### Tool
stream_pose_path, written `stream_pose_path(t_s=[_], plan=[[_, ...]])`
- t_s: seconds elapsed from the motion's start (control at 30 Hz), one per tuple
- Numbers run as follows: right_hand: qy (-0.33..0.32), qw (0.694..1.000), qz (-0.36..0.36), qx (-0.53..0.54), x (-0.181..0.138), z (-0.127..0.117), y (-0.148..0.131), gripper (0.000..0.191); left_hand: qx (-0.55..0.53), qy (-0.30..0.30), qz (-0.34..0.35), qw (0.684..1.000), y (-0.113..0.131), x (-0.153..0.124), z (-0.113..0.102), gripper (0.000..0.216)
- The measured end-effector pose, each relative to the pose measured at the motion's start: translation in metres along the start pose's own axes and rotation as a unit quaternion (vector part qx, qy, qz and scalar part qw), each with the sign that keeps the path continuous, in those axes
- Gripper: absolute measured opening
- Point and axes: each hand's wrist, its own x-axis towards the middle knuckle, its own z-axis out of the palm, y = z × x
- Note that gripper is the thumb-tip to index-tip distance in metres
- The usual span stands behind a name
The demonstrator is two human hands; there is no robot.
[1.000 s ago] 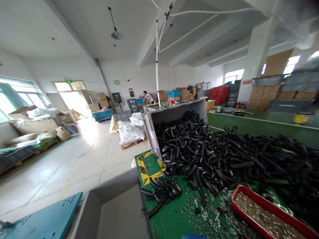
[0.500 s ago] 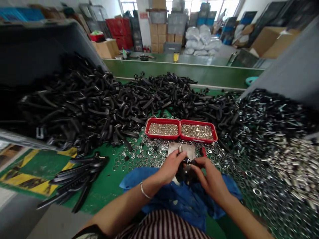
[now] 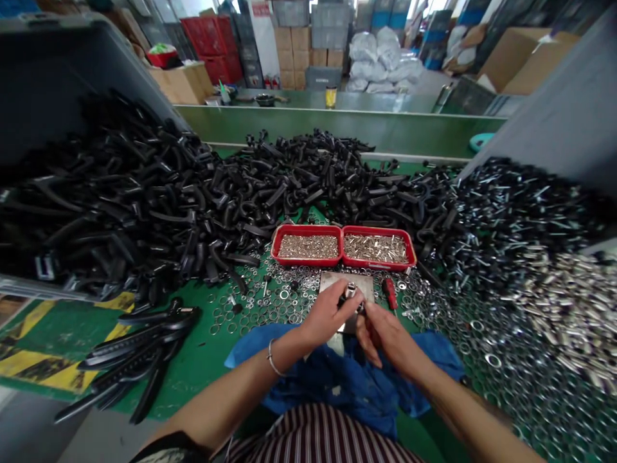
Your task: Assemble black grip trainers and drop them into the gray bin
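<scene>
Small metal piece, with dark matter beneath largely hidden: pinched between thumb and forefinger of the left hand, above the metal plate towards the middle of the near edge of the tabletop. Right hand: fingers curled, tips brought close against the piece; whether anything is gripped there cannot be told. Red-handled tool: laid just right of the plate. Two red trays, left tray and right tray: set side by side beyond the plate, filled with small metal parts. Loose rings: scattered around the plate and towards the right edge. Blue cloth: bunched at the near edge, below the forearms. Black handles: stacked near the taped near-left corner. Hazards, as judged: should the left pinch be loosened or turned askew, the piece could be dropped and lost among the rings; rings could be caught in the cloth's folds if it were dragged; the tool could be knocked by a right-hand swing; the handles, their ends pointed at the near edge, could be pushed off by a sweep of the left elbow.
</scene>
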Motion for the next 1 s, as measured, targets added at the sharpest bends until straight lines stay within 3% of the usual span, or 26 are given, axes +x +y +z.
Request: stream_pose_path(t_s=[0.1, 0.17, 0.23, 0.3, 0.33, 0.4, 0.47, 0.53, 0.63, 0.77, 0.8, 0.9, 0.93, 1.0], plan=[[-0.097, 0.991, 0.096, 0.015, 0.0, -0.004, -0.002, 0.066, 0.041, -0.036, 0.001, 0.999, -0.008, 0.0, -0.005, 0.03], [-0.05, 0.991, 0.05, -0.116, 0.002, -0.008, -0.002, 0.063, 0.037, -0.029, -0.03, 0.998, -0.014, -0.001, -0.006, 0.031], [0.055, 0.96, -0.053, -0.269, 0.003, -0.009, 0.0, 0.054, 0.018, -0.006, -0.056, 0.998, -0.019, -0.002, -0.006, 0.032], [0.095, 0.936, -0.105, -0.322, 0.004, -0.008, 0.002, 0.05, 0.006, 0.008, -0.059, 0.998, -0.02, -0.004, -0.007, 0.032], [0.076, 0.942, -0.1, -0.312, 0.004, -0.006, 0.002, 0.05, 0.004, 0.007, -0.052, 0.999, -0.019, -0.005, -0.008, 0.032], [-0.023, 0.967, -0.045, -0.249, 0.003, -0.003, 0.004, 0.062, 0.009, -0.014, -0.029, 0.999, -0.016, -0.007, -0.01, 0.032], [-0.103, 0.973, -0.002, -0.207, 0.003, -0.002, 0.003, 0.073, 0.02, -0.042, -0.017, 0.999, -0.013, -0.008, -0.013, 0.032], [-0.067, 0.969, -0.036, -0.234, 0.002, -0.004, 0.001, 0.063, 0.017, -0.046, -0.039, 0.998, -0.012, -0.008, -0.013, 0.032], [0.057, 0.948, -0.115, -0.29, 0.003, -0.007, -0.003, 0.046, -0.052, -0.021, -0.062, 0.996, -0.011, -0.007, -0.008, 0.03], [-0.072, 0.978, -0.011, -0.196, 0.003, -0.008, -0.004, 0.059, -0.049, -0.001, 0.053, 0.997, -0.01, -0.006, -0.001, 0.021], [-0.062, 0.977, -0.017, -0.202, 0.002, -0.009, -0.004, 0.055, -0.033, 0.004, 0.064, 0.997, -0.009, -0.006, 0.0, 0.019], [0.057, 0.96, -0.102, -0.253, 0.001, -0.01, 0.0, 0.04, -0.018, 0.04, 0.03, 0.999, -0.008, -0.006, 0.002, 0.02], [0.054, 0.965, -0.102, -0.235, 0.001, -0.01, 0.0, 0.04, -0.014, 0.051, 0.03, 0.998, -0.007, -0.006, 0.002, 0.02], [-0.049, 0.988, -0.034, -0.143, -0.001, -0.01, 0.0, 0.048, 0.009, 0.043, 0.075, 0.996, -0.006, -0.007, 0.002, 0.018]])
